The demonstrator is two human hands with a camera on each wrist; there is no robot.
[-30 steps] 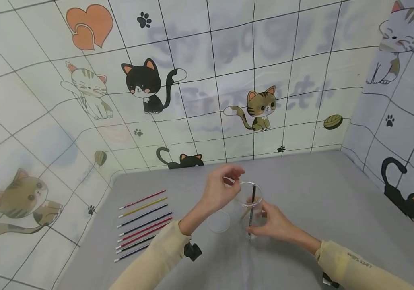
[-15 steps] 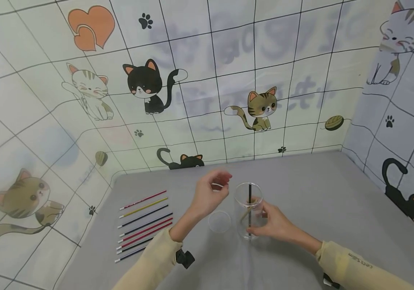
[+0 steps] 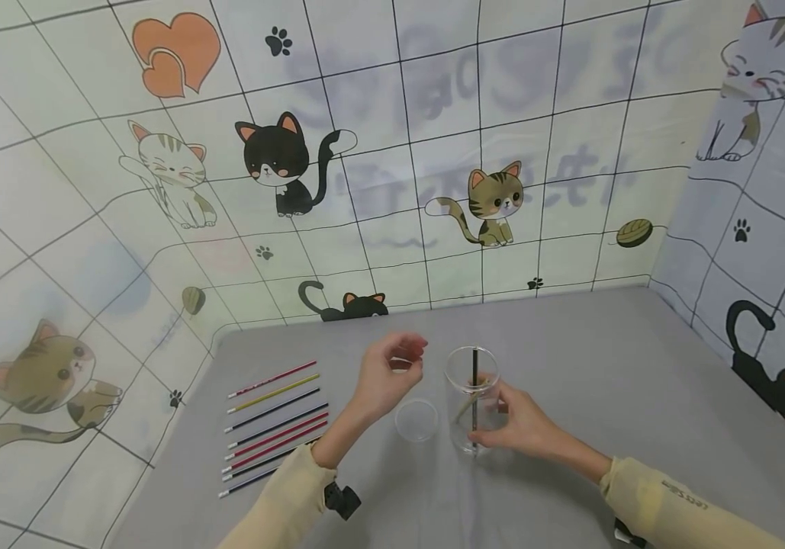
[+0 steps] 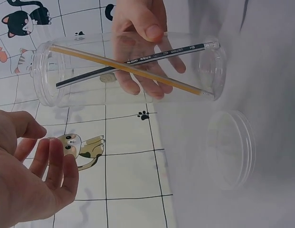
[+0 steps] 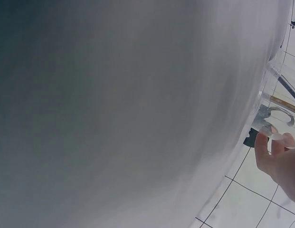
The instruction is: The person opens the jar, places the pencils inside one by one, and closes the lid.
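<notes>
My right hand (image 3: 526,423) grips a clear cylindrical jar (image 3: 455,381) low on its side, thumb in front and fingers behind. The jar stands upright with its top uncovered. Two pencils lean crosswise inside it: a black one (image 4: 161,56) with pale lettering and a yellow one (image 4: 147,73). My left hand (image 3: 384,377) hovers just left of the jar's rim, fingers loosely bent, holding nothing. Below it on the table lies a round clear lid (image 3: 416,421). In the right wrist view only part of the right hand (image 5: 278,159) and jar shows, at the right edge.
On the left of the grey table (image 3: 571,343) several pencils lie side by side in a slanted row, among them a yellow pencil (image 3: 272,393) and a red pencil (image 3: 275,435). A cat-printed cloth (image 3: 378,152) hangs behind and at both sides.
My left hand has drawn away from the jar's rim, to the left and slightly down. The black pencil in the jar has shifted from slanting to nearly vertical. My right hand keeps its grip.
</notes>
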